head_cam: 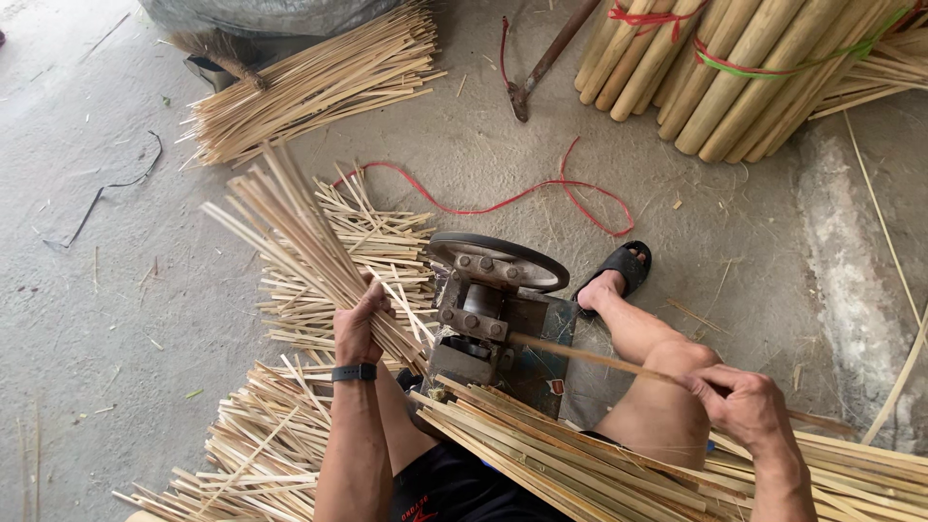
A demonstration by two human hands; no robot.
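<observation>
1. Floor pile (290, 435): loose pale bamboo slivers lie scattered on the concrete at the near left, spreading under the left forearm.
2. Left hand (360, 324): fingers wrapped tight around a bundle of thin bamboo strips (290, 227). The bundle fans up and to the far left from the fist; its lower ends point down toward the machine. A black wristband sits on the wrist just below the hand.
3. Far pile (309, 87): a second heap of pale strips lies at the far left, well apart from the hand. Bare concrete lies to the left of both piles.
4. Machine (493, 309): a small metal unit with a dark wheel on its far side stands between the knees, touching the lower ends of the held bundle.
5. Bamboo stick (590, 358): a single brownish stick runs from the machine's right side to the right hand, tilted slightly downward to the right.
6. Right hand (744, 406): fingers curled closed, pinching the stick at its near-right end, above the right knee.
7. Lap stack (580, 464): long flat bamboo slats lie across the lap, beneath the stick.
8. Thick poles (735, 68): round poles tied with red and green cord lie at the far right.
</observation>
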